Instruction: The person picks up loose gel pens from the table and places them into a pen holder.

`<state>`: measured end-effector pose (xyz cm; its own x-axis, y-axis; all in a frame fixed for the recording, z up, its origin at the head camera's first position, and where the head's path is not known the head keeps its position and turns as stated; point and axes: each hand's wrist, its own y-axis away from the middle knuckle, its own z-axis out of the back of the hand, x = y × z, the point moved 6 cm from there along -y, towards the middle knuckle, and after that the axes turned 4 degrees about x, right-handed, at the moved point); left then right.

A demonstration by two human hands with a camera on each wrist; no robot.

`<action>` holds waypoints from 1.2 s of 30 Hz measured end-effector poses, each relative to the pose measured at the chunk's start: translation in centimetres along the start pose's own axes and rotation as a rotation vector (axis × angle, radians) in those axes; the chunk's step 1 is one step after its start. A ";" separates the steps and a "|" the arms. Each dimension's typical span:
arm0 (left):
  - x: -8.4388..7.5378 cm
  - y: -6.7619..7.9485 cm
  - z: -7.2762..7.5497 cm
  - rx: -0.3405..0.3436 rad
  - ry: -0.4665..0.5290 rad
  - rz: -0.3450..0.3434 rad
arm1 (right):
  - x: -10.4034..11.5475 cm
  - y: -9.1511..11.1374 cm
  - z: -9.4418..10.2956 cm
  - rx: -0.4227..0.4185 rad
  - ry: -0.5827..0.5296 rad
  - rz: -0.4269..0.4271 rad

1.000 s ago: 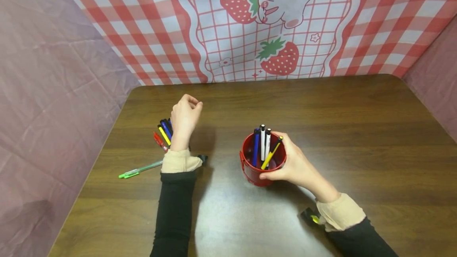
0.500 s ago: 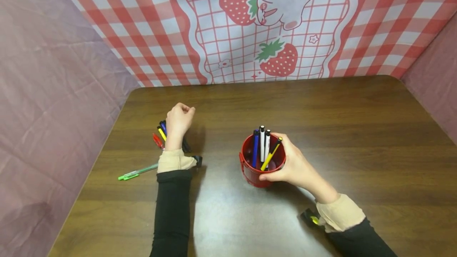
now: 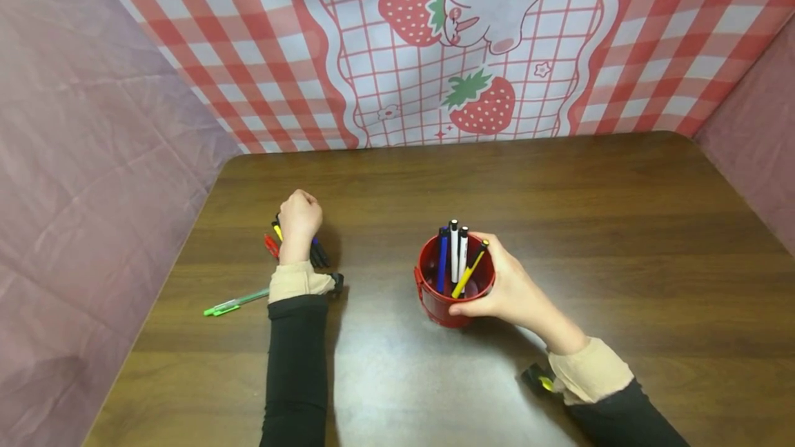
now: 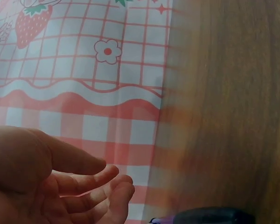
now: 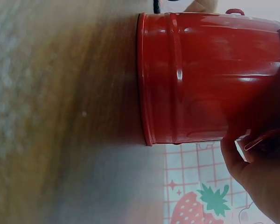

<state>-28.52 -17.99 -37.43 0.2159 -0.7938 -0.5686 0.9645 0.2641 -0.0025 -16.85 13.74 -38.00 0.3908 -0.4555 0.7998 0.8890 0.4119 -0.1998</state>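
Observation:
My left hand [image 3: 299, 218] hovers over a small pile of pens at the left of the table. In the left wrist view, its fingers [image 4: 86, 183] bend loosely with nothing between them. Around it show a red pen [image 3: 271, 245], a yellow pen [image 3: 277, 230] and black pens [image 3: 319, 254], partly hidden. A dark pen [image 4: 214, 215] shows at the bottom of the left wrist view. My right hand [image 3: 512, 281] grips the rim and side of a red bucket [image 3: 442, 310], which stands upright. Inside lean a blue pen [image 3: 442, 264], white pens [image 3: 455, 254] and a yellow pen [image 3: 470, 271].
A green pen [image 3: 236, 302] lies nearer me on the wooden table [image 3: 590, 212], partly hidden by the left cuff. Behind the table hangs a checked strawberry-print cloth [image 3: 484, 105]. A pink cloth [image 3: 112, 157] hangs on the left.
My left hand has moved left and slightly toward me, coming over the pen pile and covering more of it. My right hand and the bucket have stayed in place.

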 end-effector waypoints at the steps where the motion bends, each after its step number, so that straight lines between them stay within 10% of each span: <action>1: 0.0 0.0 0.0 -0.001 0.000 -0.003 | 0.0 0.0 0.0 0.000 0.001 0.001; 23: 1.2 -0.3 -1.2 0.153 -0.150 -0.036 | 0.0 0.0 0.0 -0.008 0.004 0.007; 36: 1.3 -0.2 -1.1 0.064 -0.193 -0.038 | 0.0 -0.1 0.0 -0.016 0.012 0.013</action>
<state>-28.58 -18.46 -39.09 0.1987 -0.8943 -0.4009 0.9788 0.2017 0.0351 -16.93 13.73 -37.99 0.4047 -0.4598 0.7904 0.8877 0.4052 -0.2188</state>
